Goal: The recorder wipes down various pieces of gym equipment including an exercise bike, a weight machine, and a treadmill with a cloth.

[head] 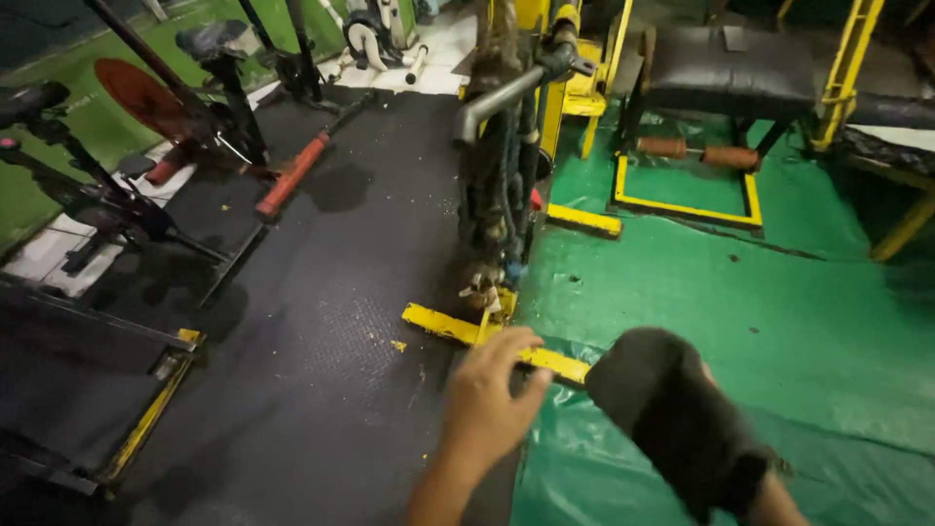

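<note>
My left hand point(490, 399) reaches forward over the floor, fingers loosely apart, holding nothing, close to the yellow base bar point(443, 324) of a worn upright gym machine point(499, 166). My right hand point(755, 487) is almost wholly covered by a dark cloth point(672, 414) that it grips, held out over the green floor mat point(701, 292). Both hands are near the foot of the machine, without touching it.
A grey handle bar point(492, 102) sticks out of the machine at the top. A padded bench point(730, 68) on a yellow frame stands at the back right. Exercise bikes point(97, 195) and a red-gripped bar point(292, 175) sit on the black rubber floor point(321, 321) at left.
</note>
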